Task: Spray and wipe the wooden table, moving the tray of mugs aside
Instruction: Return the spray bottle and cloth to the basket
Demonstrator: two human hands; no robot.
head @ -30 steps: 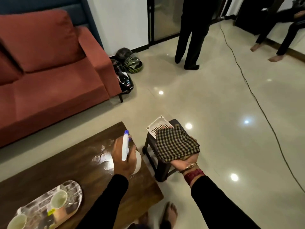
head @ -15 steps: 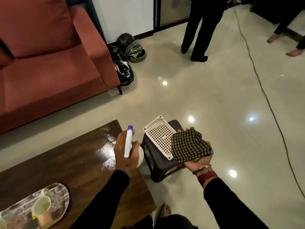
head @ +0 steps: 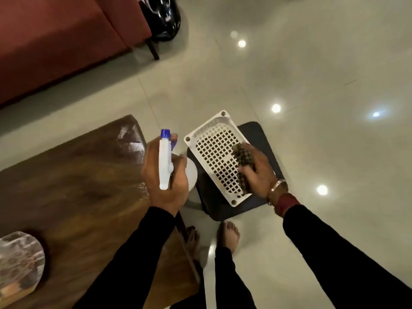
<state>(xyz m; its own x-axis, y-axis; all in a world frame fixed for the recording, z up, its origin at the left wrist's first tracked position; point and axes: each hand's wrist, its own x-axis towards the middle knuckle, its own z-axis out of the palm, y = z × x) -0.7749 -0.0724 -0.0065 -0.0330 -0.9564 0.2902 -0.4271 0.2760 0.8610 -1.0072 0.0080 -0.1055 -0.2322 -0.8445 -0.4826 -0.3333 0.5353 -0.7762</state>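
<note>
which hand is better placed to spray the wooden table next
Left. The left hand already grips the white spray bottle with the blue nozzle at the dark wooden table edge; the right hand presses the checked cloth into the white perforated basket.

One view only, head-worn: we look steeply down and forward from above our own hands, close over them. Near left, the wooden table (head: 73, 192); centre, a dark stool (head: 263, 139) bearing a white basket (head: 200, 134); far left, a red sofa (head: 66, 41); our bare feet at the near edge.
</note>
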